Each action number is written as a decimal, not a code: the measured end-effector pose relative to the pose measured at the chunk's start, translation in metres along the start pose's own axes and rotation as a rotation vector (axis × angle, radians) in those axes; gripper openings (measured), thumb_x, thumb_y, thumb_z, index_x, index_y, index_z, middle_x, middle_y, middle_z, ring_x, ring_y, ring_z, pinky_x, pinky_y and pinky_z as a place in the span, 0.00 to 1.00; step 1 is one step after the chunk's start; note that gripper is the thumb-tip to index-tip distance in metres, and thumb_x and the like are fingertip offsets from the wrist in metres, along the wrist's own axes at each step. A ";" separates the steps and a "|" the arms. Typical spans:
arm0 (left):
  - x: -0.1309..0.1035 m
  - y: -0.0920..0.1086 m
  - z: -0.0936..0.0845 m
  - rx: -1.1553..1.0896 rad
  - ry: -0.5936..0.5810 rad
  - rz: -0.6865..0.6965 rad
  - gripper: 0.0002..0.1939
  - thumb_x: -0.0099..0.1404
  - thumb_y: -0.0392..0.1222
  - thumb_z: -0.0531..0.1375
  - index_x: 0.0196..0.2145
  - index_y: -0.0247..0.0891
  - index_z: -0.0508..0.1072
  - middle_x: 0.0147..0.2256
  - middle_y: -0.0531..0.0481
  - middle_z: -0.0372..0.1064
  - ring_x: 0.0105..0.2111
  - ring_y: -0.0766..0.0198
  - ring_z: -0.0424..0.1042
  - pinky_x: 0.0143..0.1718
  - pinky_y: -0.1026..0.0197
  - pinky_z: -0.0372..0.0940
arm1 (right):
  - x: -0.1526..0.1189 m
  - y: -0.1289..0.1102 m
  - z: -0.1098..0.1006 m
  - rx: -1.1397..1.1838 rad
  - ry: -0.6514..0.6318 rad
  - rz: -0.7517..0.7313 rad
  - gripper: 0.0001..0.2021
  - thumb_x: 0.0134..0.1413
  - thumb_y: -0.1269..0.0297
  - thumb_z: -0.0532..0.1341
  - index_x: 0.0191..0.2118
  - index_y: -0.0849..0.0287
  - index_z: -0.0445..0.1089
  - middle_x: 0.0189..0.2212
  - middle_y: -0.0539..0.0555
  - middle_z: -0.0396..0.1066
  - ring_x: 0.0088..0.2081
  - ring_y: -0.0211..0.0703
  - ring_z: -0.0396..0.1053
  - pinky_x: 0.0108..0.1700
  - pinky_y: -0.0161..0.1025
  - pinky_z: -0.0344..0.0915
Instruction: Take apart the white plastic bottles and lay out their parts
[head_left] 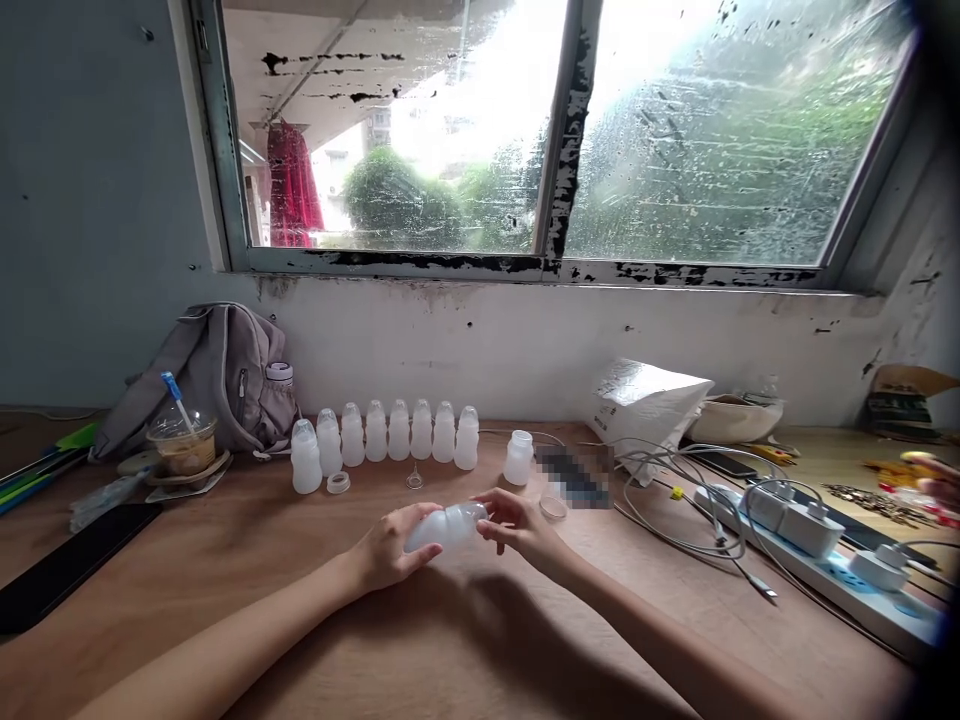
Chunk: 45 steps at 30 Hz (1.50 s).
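A frosted white baby bottle (439, 532) lies tilted sideways between my hands, its clear cap (471, 513) pointing right. My left hand (390, 548) wraps round the bottle's body. Fingers of my right hand (517, 525) close on the capped end. Behind them several capped baby bottles (376, 432) stand in a row. A bottle without a cap (518, 458) stands to the right of the row. On the table lie a white collar ring (338, 483), a clear nipple (414, 478) and another ring (553, 507) near my right hand.
A backpack (232, 380) and an iced drink cup (184, 445) stand at the left, with a black phone-like slab (75, 565) in front. Cables (675, 510) and a power strip (832, 565) spread at the right. A white bag (645, 400) leans near the wall. Another person's hand (934, 480) shows at the right edge.
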<state>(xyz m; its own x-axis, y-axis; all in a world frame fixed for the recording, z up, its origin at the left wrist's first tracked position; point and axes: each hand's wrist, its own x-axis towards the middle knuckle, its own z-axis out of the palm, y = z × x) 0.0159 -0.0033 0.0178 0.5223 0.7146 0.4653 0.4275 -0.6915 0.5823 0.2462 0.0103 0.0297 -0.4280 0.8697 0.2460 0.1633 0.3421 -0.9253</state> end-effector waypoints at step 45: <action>0.010 -0.028 0.022 0.395 -0.052 -0.131 0.23 0.62 0.54 0.46 0.50 0.38 0.57 0.50 0.43 0.56 0.51 0.56 0.55 0.51 0.53 0.52 | 0.100 -0.037 -0.074 -0.928 0.422 -0.022 0.12 0.42 0.64 0.61 0.36 0.59 0.66 0.34 0.54 0.69 0.35 0.41 0.66 0.34 0.34 0.60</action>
<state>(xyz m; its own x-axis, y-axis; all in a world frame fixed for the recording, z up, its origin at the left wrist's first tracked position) 0.0252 0.0209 -0.0089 0.4767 0.7999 0.3645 0.7377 -0.5896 0.3289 0.2634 0.1112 0.1101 -0.1200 0.8528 0.5083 0.8606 0.3446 -0.3749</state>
